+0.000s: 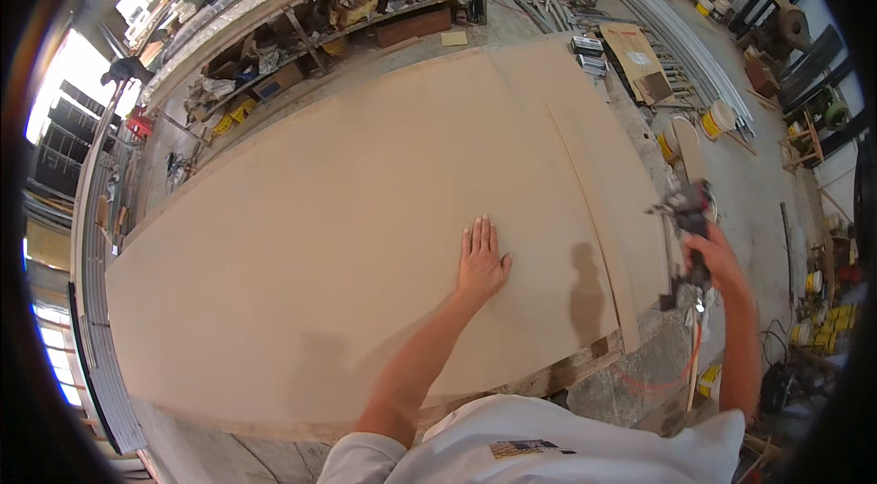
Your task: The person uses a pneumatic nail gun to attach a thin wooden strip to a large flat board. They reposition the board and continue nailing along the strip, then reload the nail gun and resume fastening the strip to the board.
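Note:
My left hand [482, 267] lies flat on a large tan board [301, 201], fingers stretched out and holding nothing. To the right, my right hand [717, 256] is wrapped round the handle of a black and red nail gun [687, 210], held off the board's right edge. An orange air hose [676, 384] runs down from the gun's handle. Between my hands, a narrow wooden strip [598, 237] lies lengthwise on the board near its right side. The gun's outline is slightly blurred.
Beyond the board stands a long cluttered shelf bench [301, 36]. At the far right corner sit small boxes [587, 55]; past them lie cardboard [635, 59] and long metal bars [694, 59]. White and yellow buckets [717, 121] stand right. Another person [128, 71] bends over at far left.

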